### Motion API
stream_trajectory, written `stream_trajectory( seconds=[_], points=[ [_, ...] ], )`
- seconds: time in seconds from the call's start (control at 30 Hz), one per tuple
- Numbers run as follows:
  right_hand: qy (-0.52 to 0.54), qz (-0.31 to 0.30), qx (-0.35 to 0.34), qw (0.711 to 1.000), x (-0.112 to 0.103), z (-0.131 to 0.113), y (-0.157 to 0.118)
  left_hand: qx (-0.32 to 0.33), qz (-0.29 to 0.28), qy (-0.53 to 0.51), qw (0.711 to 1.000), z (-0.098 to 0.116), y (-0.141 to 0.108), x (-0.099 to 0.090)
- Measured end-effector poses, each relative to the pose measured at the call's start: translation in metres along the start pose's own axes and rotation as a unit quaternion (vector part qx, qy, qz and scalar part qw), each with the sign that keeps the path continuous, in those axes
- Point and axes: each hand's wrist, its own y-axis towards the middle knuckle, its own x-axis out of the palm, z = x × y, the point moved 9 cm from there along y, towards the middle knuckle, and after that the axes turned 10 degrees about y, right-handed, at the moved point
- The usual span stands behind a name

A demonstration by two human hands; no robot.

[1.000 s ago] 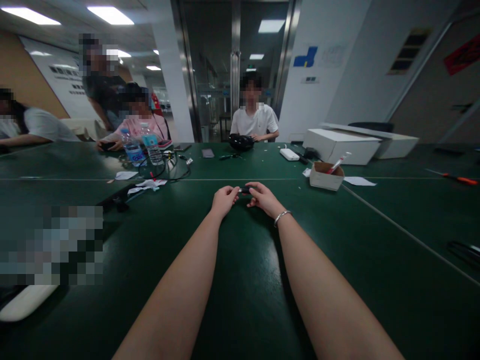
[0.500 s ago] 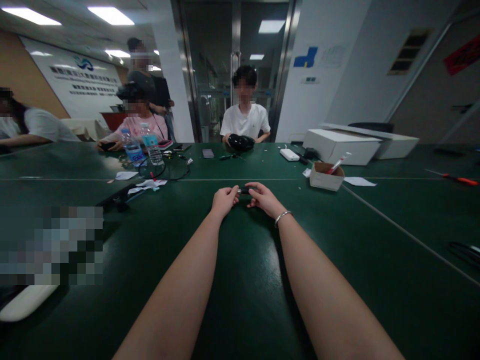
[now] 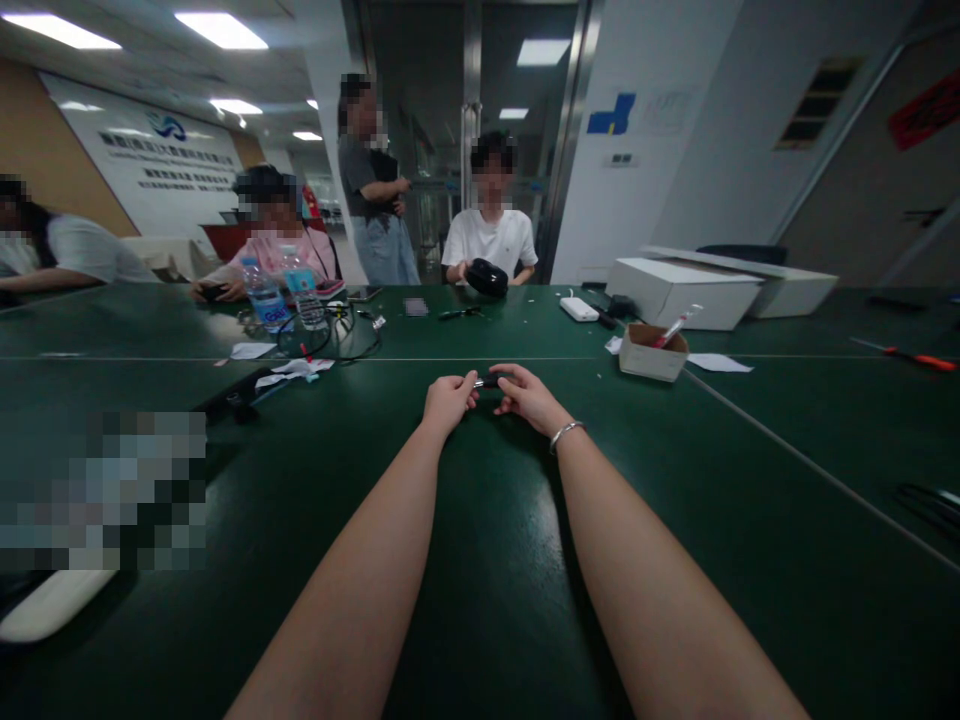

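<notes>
A small, slim black-and-silver object [image 3: 490,381] spans the gap between my two hands, just above the green table [image 3: 487,560]. My left hand [image 3: 450,402] pinches its silver end between thumb and fingers. On the black end, my right hand [image 3: 529,396] has its thumb and index finger closed, the other fingers curled loosely below. Both ends are hidden by fingertips, and the object is too small to tell its exact kind. A metal bangle [image 3: 565,436] circles my right wrist.
To the right stand a small cardboard box [image 3: 651,356] with a tube in it, white boxes [image 3: 682,292] and a screwdriver [image 3: 919,358]. Water bottles [image 3: 304,290], cables [image 3: 352,345] and paper scraps [image 3: 296,370] lie left. Across the table a person [image 3: 491,240] holds a black rounded object [image 3: 486,278].
My hands and the small object hold nearly the same place. A standing person at the back has moved rightward, toward the glass door. The seated person opposite has tilted the black rounded object.
</notes>
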Motion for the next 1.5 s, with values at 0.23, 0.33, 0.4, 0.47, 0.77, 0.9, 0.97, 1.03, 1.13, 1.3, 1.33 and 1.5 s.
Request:
stream_trajectory(
  seconds=[0.23,0.33,0.4,0.47,0.77,0.9,0.97,1.03,1.13,1.3,1.33,1.5],
  points=[
    [-0.001,-0.005,-0.002,1.000,0.0007,-0.0003,0.0003,-0.005,0.003,0.006,1.000,0.0023,-0.0025,-0.0028],
    [-0.001,-0.007,-0.005,1.000,0.0007,-0.0005,0.0003,-0.010,0.001,0.002,1.000,0.0000,-0.0009,-0.0021],
    [0.000,-0.010,-0.005,1.000,0.0008,-0.0006,-0.0001,-0.014,0.000,0.002,1.000,-0.0015,-0.0001,-0.0014],
    [0.001,-0.015,-0.004,1.000,0.0011,-0.0006,-0.0004,-0.017,0.001,0.008,1.000,-0.0018,-0.0001,-0.0015],
    [0.011,-0.034,-0.001,0.999,0.0032,-0.0009,-0.0007,-0.019,0.008,0.037,0.999,0.0036,-0.0045,-0.0057],
    [0.015,-0.032,-0.003,0.999,0.0027,-0.0010,-0.0012,-0.015,0.007,0.040,0.999,0.0035,-0.0036,-0.0056],
    [0.013,-0.022,-0.002,1.000,0.0014,-0.0008,-0.0012,-0.014,0.006,0.038,0.999,0.0028,-0.0029,-0.0048],
    [0.012,-0.010,0.002,1.000,0.0001,-0.0005,-0.0011,-0.012,0.003,0.034,0.999,0.0024,-0.0025,-0.0035],
    [0.010,0.002,0.008,1.000,-0.0008,0.0000,-0.0010,-0.008,-0.001,0.025,1.000,0.0026,-0.0023,-0.0019],
    [0.010,0.004,0.007,1.000,-0.0011,-0.0001,-0.0003,-0.005,-0.005,0.022,1.000,0.0017,-0.0012,0.0004],
    [0.010,0.003,0.006,1.000,-0.0012,-0.0001,-0.0002,-0.004,-0.006,0.021,1.000,0.0013,-0.0009,0.0008],
    [0.011,0.001,0.006,1.000,-0.0011,0.0002,-0.0003,0.001,-0.008,0.026,1.000,-0.0002,0.0005,0.0022]
  ],
)
